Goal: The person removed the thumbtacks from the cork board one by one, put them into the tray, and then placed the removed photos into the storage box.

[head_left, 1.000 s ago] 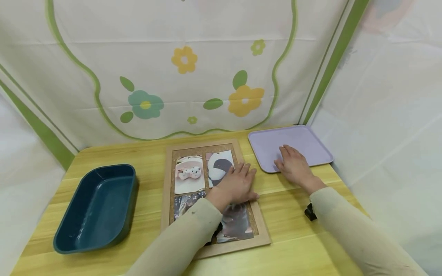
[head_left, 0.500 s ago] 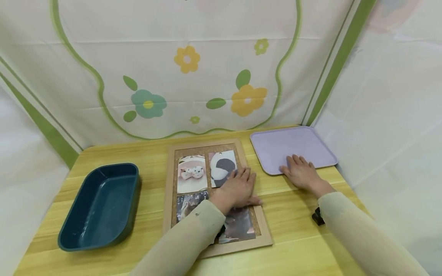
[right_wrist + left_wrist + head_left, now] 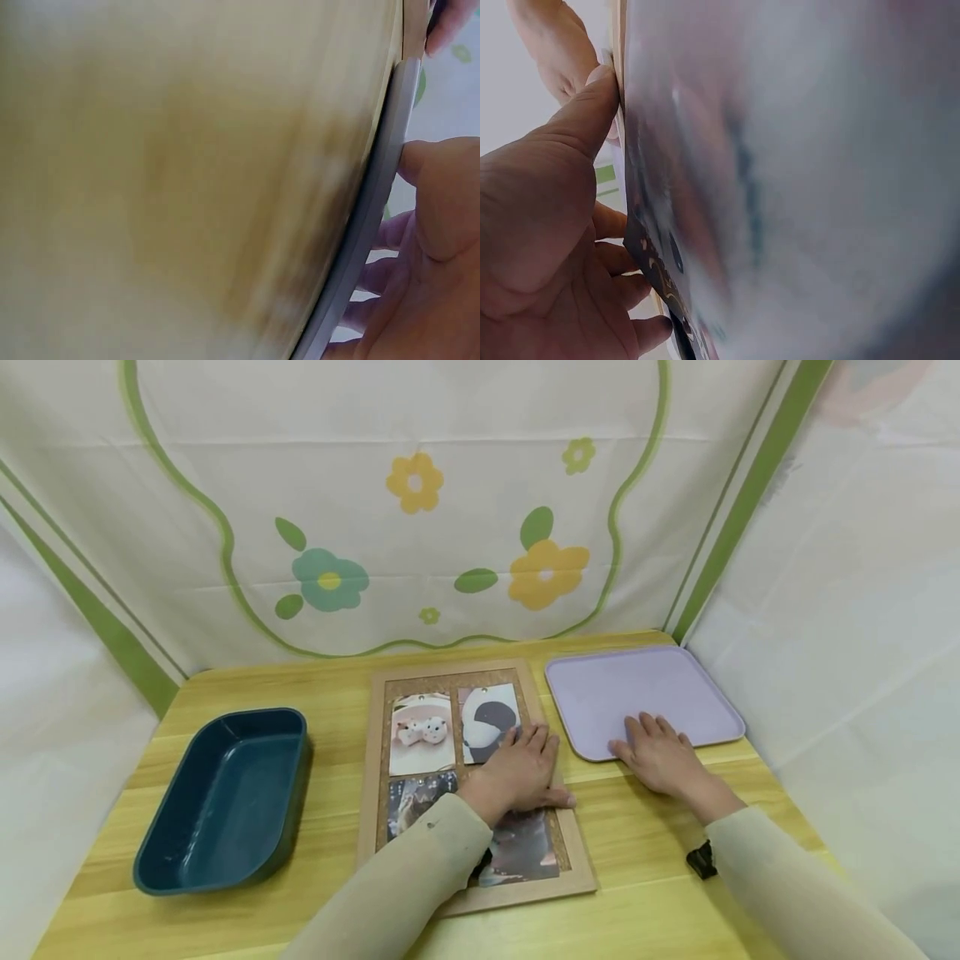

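My left hand lies spread over the right side of a wood-framed corkboard. Its fingertips touch the black-and-white photo, and the thumb rests on the frame. A photo of white spotted pieces is at upper left. Two darker photos lie below, partly covered by my hand and sleeve; one fills the left wrist view as a blurred print. My right hand presses on the near edge of a lilac tray. In the right wrist view, thumb and fingers touch the tray rim from its upper side.
A deep teal bin stands on the wooden table at the left. White fabric with printed flowers closes off the back, and more fabric hangs on both sides. A small black device is under my right wrist.
My right hand has come down onto the tray's near edge, and the tray has slid towards me. My left hand stays on the corkboard. The head view has shifted slightly.
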